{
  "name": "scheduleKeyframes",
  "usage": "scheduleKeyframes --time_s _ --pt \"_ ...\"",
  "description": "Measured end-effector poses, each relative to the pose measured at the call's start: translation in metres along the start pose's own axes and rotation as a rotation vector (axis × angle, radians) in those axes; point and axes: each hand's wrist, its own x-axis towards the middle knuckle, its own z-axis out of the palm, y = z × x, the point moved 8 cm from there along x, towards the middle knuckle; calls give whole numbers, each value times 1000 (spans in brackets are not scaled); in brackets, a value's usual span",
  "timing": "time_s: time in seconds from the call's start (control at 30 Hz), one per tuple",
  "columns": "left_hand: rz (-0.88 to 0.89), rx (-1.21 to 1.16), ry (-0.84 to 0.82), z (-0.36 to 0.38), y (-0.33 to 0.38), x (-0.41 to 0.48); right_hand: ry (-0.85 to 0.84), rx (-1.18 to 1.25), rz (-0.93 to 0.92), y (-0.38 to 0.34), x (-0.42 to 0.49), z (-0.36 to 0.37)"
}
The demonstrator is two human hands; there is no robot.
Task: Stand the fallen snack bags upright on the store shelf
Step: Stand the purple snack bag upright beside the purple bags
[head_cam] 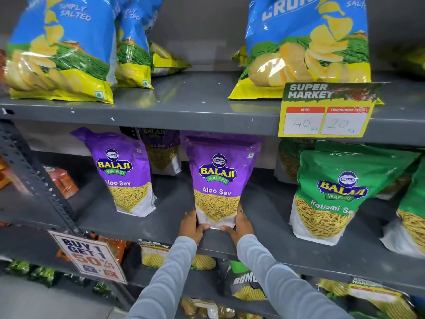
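A purple Aloo Sev bag (218, 178) stands upright at the front middle of the grey middle shelf (271, 245). My left hand (192, 226) grips its lower left corner and my right hand (239, 224) grips its lower right corner, thumbs on the white base. Another purple Aloo Sev bag (124, 173) stands to the left, leaning slightly. A third purple bag (161, 150) stands further back between them, partly hidden. Green Ratlami Sev bags (331, 194) stand to the right.
Blue salted-chips bags (62, 49) fill the upper shelf, with a yellow price tag (326, 111) hanging from its edge. A slotted upright post (39, 178) bounds the left side. A promo sign (89, 256) hangs below. Lower shelves hold more snack bags (248, 284).
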Motion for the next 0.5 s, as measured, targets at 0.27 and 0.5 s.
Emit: scheduleKeyframes --time_s 0.27,0.5 --pt "36 -107 254 -11 1 -26 171 329 -22 32 -33 -34" --pt "559 -89 143 77 99 -86 841 555 89 97 -90 -189"
